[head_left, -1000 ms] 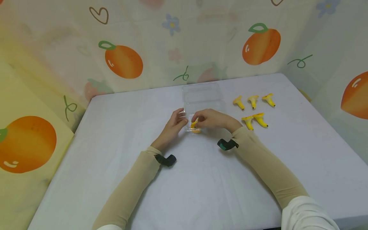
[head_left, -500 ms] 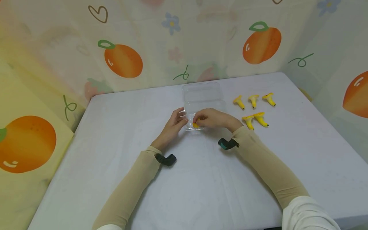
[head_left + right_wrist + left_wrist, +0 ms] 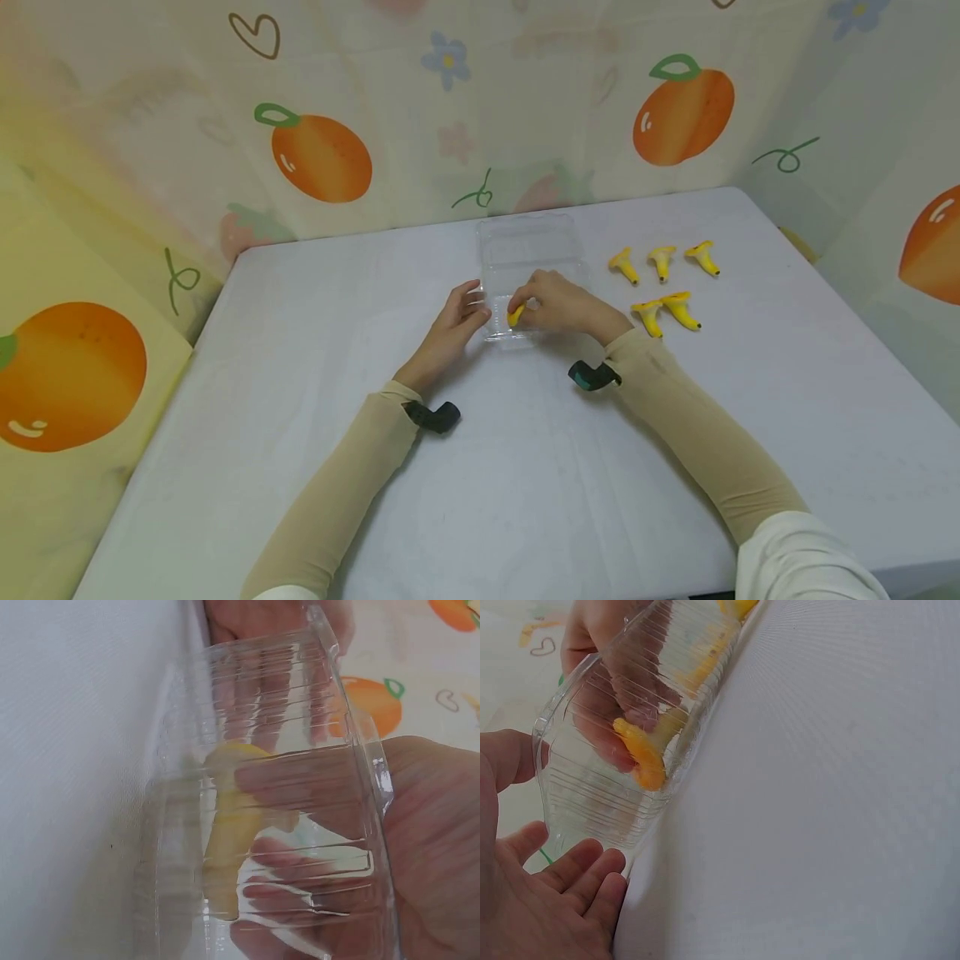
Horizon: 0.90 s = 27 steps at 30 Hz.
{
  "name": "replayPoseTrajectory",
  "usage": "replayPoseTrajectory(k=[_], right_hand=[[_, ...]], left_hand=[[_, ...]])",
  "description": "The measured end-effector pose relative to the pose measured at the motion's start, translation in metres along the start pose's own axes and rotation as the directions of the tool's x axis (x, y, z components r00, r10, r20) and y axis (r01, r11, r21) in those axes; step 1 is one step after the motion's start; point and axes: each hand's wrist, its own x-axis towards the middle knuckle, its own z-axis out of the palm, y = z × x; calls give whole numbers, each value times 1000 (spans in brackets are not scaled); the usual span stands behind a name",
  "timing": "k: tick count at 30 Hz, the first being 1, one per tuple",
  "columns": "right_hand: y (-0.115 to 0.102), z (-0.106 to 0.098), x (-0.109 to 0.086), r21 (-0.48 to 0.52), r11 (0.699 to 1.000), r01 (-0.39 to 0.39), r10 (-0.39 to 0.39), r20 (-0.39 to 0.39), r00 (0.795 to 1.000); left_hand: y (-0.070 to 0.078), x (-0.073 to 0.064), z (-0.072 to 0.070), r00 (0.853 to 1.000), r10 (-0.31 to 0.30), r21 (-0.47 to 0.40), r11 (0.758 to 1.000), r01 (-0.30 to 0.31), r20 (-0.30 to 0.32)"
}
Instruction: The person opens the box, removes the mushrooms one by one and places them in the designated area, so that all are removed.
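Inside the open clear plastic clamshell box [image 3: 493, 327], my right hand [image 3: 558, 302] pinches a yellow trumpet-shaped piece [image 3: 641, 754] with a flared end. Through the ribbed wall in the right wrist view, the yellow piece [image 3: 232, 825] stands slanted, with thumb and fingertips at its upper part. My left hand [image 3: 453, 327] rests at the box's left side, its fingers spread and relaxed. In the left wrist view, one digit of the left hand [image 3: 551, 900] overlaps the rim while the other fingertips lie by the box's end. More yellow shows farther along the box in that view.
To the right of the box lie several similar yellow pieces [image 3: 662, 263], in two rows. The lid [image 3: 531, 240] is folded back toward the printed curtain [image 3: 420, 117]. A white cloth covers the table [image 3: 480, 483].
My right hand has shifted slightly back and right within the box, and the yellow piece has moved with it, away from the front edge. The left hand stays where it was.
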Motion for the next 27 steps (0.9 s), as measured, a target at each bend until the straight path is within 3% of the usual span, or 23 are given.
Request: replayPoseTrajectory(k=[15,27], right_hand=[[0,2,1,17,999,-45,44,27,999],[0,-1,0,47,999,-8,8,8,1000]], left_hand=[[2,-2,0,1000,-7,2,1000,7,5],[1,-1,0,1000,-13,1,1000,13,1]])
